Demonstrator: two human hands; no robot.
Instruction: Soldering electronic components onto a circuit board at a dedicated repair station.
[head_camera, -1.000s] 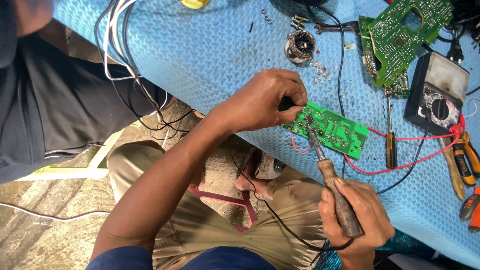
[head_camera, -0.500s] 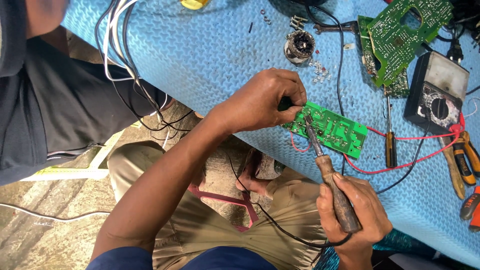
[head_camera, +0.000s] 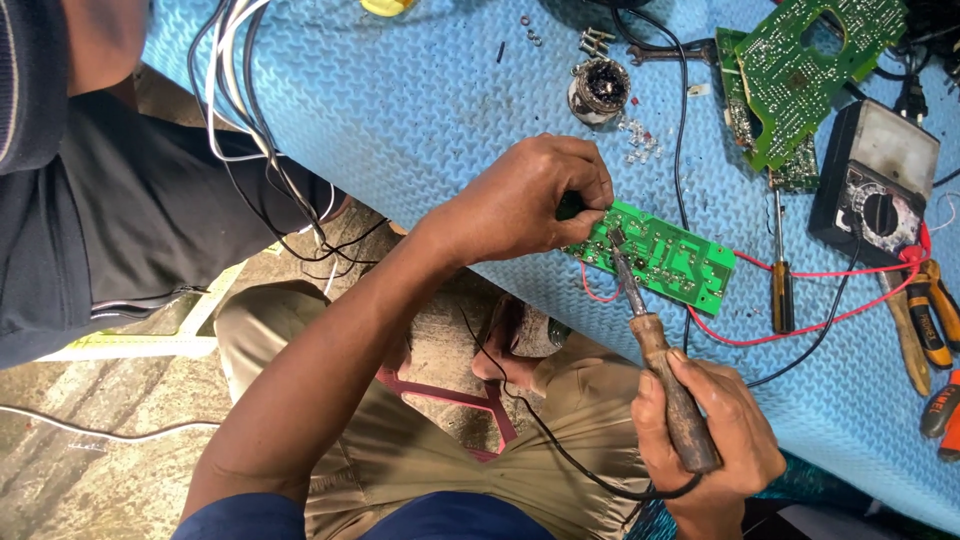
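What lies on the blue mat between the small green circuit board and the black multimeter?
In the head view, a screwdriver with an orange-brown handle lies between the small green circuit board and the black multimeter, crossed by a red wire.

Just one view here, a head-worn camera looking steeply down over the wearer's own arms and lap. It sits pretty close, so the left hand (head_camera: 530, 200) lands near the middle and the right hand (head_camera: 715, 440) sits low at the right edge of centre. The blue textured foam mat (head_camera: 420, 110) runs across the top and down the right side, tilted in frame. Another person's dark-clothed body crowds the upper left corner. Bare concrete floor (head_camera: 90, 470) fills the lower left.
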